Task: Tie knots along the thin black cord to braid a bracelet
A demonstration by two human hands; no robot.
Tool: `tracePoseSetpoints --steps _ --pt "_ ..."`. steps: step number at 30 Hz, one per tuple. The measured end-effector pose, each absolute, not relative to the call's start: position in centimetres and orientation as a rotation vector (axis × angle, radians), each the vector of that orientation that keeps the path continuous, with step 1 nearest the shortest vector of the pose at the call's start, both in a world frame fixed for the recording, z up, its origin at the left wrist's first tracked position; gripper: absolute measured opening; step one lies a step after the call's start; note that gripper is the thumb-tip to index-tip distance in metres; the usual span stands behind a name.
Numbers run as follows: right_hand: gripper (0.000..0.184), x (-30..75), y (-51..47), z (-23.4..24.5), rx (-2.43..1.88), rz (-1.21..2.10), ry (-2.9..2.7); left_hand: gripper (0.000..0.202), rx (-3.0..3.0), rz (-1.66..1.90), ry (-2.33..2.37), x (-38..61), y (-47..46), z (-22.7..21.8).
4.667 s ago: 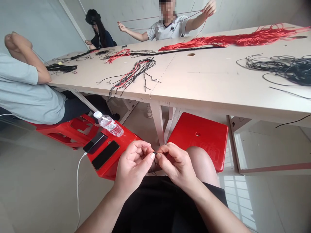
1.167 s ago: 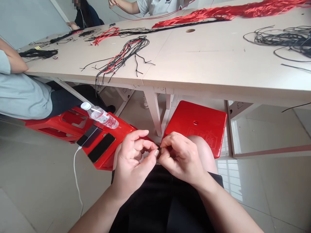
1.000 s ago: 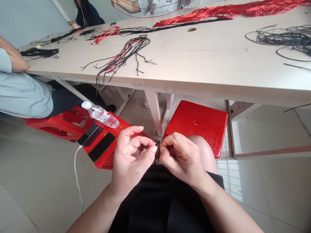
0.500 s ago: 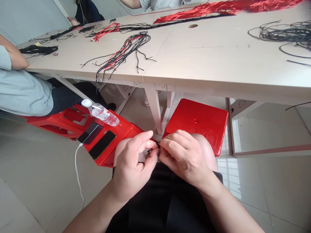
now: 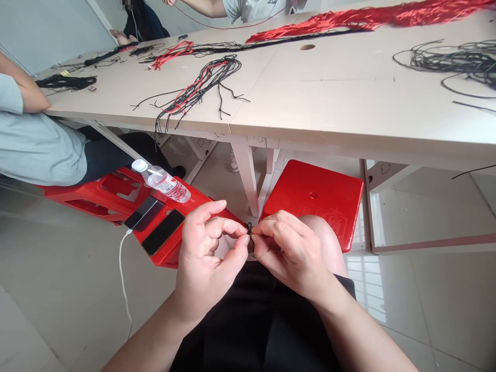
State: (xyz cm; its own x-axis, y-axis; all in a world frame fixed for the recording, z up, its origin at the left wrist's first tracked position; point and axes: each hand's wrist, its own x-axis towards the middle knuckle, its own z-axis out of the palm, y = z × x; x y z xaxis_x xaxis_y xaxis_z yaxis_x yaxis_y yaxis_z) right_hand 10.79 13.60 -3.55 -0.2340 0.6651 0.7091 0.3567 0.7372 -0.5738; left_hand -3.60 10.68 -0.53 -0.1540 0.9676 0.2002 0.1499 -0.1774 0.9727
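A small knotted end of black cord [image 5: 249, 228] sits between my hands, just above my lap. My left hand [image 5: 209, 253] pinches it between thumb and forefinger, with the other fingers curled and raised. My right hand [image 5: 289, 253] holds the same spot from the other side with its fingertips. The fingers hide most of the cord, and I cannot tell how the knot runs. Below my hands lie my black shorts [image 5: 256, 320] and bare right knee [image 5: 323, 243].
A red plastic stool [image 5: 313, 199] stands ahead. Another red stool [image 5: 194, 206] holds a water bottle [image 5: 165, 186] and several dark phones, one on a white cable [image 5: 122, 274]. Beyond, a long pale table [image 5: 333, 98] carries black and red cord bundles [image 5: 197, 88].
My left fingers have lifted and spread a little since the last frame, and both hands still meet at the cord. Over the longer span, the view has tipped downward, raising the table in the picture.
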Motion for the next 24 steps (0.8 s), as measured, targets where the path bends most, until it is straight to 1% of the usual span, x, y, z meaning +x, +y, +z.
tracePoseSetpoints --steps 2,5,7,9,12,17,24 --pt "0.008 11.0 13.6 -3.6 -0.810 0.310 -1.899 0.060 1.483 1.396 1.393 -3.9 10.5 -1.0" --pt "0.009 11.4 13.6 -3.5 -0.836 0.195 -2.016 0.059 1.865 1.331 1.482 -4.5 10.4 -1.9" --pt "0.010 11.5 13.6 -3.5 -0.841 0.115 -2.080 0.061 2.101 1.271 1.480 -4.7 10.4 -2.3" --pt "0.011 11.5 13.7 -3.7 -0.833 0.088 -2.080 0.062 2.191 1.224 1.456 -4.7 10.5 -2.4" --pt "0.013 11.1 13.9 -4.0 -0.793 0.157 -1.968 0.058 2.032 1.187 1.458 -4.3 10.6 -2.0" --pt "0.018 10.4 14.1 -3.9 -0.755 0.352 -1.789 0.046 1.695 1.205 1.326 -3.7 10.8 -1.0" --pt "0.016 10.5 14.1 -4.1 -0.788 0.603 -1.606 0.037 1.422 1.226 1.257 -3.5 10.9 -0.9"
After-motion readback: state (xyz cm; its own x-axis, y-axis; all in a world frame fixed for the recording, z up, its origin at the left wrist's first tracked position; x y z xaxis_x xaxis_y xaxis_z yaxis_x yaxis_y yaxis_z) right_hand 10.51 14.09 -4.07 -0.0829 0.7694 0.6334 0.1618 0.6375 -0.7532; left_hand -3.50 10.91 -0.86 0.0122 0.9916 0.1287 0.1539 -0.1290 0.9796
